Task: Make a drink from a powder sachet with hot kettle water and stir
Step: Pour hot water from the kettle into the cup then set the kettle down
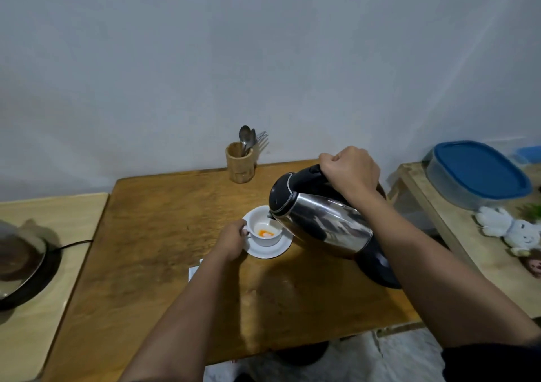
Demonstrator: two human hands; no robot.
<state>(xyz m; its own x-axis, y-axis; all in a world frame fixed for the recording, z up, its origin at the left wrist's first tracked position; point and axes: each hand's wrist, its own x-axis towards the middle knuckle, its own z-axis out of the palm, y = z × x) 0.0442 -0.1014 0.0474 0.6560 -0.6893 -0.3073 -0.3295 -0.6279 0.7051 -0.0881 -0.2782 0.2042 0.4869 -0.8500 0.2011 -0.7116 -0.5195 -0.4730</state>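
A white cup (265, 240) stands on a white saucer (270, 252) near the middle of the wooden table (164, 235). Orange powder and a little pale liquid lie in its bottom. My left hand (232, 239) grips the cup's handle on its left side. My right hand (351, 170) is closed around the black handle of a steel kettle (319, 223), which is tilted left with its spout over the cup's right rim. A white sachet (194, 270) peeks out from under my left forearm.
A wooden holder (239, 162) with spoons and a fork stands at the table's back edge by the wall. The black kettle base (380, 267) sits under my right arm. A dark pan (20, 261) rests on the left table. A blue-lidded container (480, 173) and a soft toy (509, 229) occupy the right shelf.
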